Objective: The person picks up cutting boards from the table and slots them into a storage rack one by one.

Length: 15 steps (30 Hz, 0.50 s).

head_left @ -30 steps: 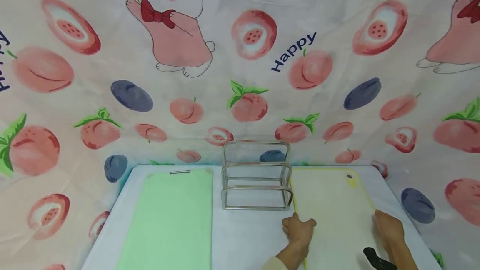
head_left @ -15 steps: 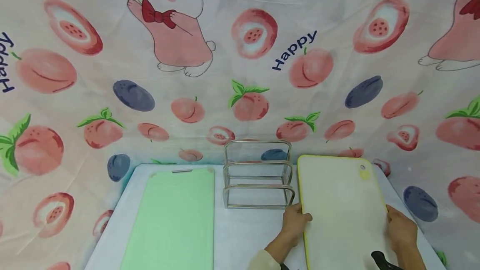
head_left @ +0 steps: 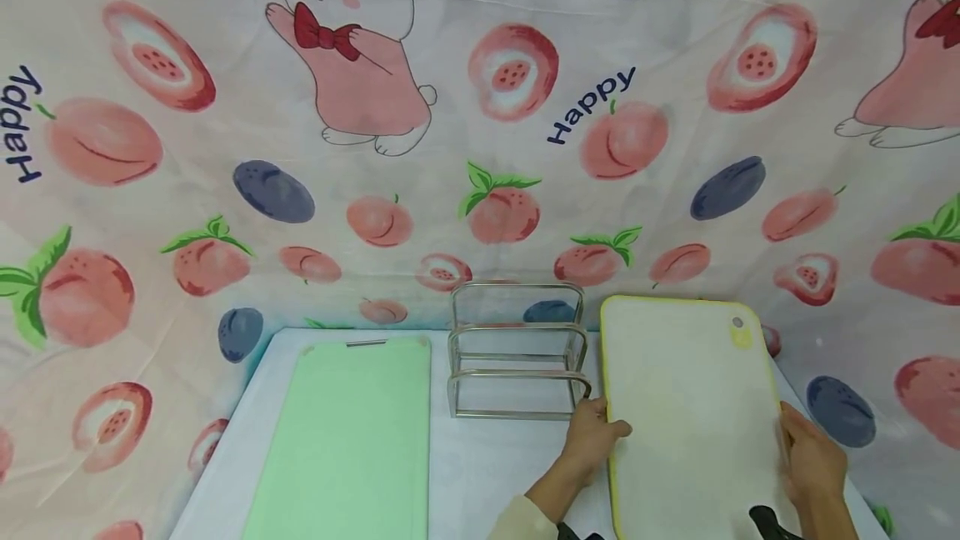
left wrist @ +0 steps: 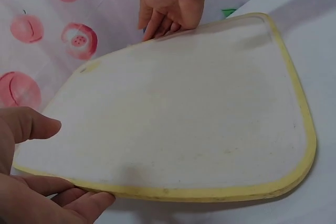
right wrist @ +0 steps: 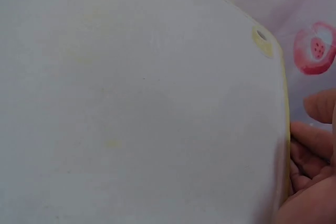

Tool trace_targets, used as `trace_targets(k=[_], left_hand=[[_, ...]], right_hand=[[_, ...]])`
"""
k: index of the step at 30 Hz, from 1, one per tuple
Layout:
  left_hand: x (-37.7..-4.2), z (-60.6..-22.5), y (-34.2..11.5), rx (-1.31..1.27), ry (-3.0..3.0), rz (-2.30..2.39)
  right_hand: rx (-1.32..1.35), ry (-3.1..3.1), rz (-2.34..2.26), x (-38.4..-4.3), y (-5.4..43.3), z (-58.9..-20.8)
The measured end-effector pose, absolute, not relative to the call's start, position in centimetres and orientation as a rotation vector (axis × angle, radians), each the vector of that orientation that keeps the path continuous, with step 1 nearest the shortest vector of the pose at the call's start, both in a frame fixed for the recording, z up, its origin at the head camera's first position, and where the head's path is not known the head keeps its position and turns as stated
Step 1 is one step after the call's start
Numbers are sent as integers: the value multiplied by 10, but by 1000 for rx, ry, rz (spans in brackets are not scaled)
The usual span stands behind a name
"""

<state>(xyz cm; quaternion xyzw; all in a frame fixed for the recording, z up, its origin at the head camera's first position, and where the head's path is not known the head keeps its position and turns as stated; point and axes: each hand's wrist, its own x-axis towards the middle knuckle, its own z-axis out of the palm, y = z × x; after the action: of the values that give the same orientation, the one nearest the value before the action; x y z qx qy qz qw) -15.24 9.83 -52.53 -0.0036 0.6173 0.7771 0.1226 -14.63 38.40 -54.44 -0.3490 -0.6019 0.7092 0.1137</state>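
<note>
A white cutting board [head_left: 693, 407] with a yellow rim and a small hole at its far right corner is tilted, its far end raised off the table. My left hand [head_left: 592, 438] holds its left edge; in the left wrist view the fingers [left wrist: 86, 203] curl at the rim and the thumb stands apart above the surface. On the opposite edge, my right hand [head_left: 816, 457] grips with curled fingers [right wrist: 307, 166] against the rim. The board's near end is cut off in the head view.
A metal wire rack [head_left: 517, 373] stands close to the left hand, left of the white board. Further left, a green cutting board [head_left: 345, 440] lies flat on the white table [head_left: 510, 473]. Behind hangs a fruit-patterned cloth [head_left: 420, 173].
The white board has gone from lying flat to tilted, its far end rising and shifting slightly right. Both hands have moved with its edges. Rack and green board stay in place.
</note>
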Motion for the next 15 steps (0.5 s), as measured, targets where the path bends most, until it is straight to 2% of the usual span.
trace_targets(k=[8,15], left_hand=[[-154,-518,97,-52,1857,2254],[-152,-510,99,-29,1825,2295]], right_hand=[[-980,-1651,2035,-145,377,-539],[-926,-1410,2173,-144,380,-532]])
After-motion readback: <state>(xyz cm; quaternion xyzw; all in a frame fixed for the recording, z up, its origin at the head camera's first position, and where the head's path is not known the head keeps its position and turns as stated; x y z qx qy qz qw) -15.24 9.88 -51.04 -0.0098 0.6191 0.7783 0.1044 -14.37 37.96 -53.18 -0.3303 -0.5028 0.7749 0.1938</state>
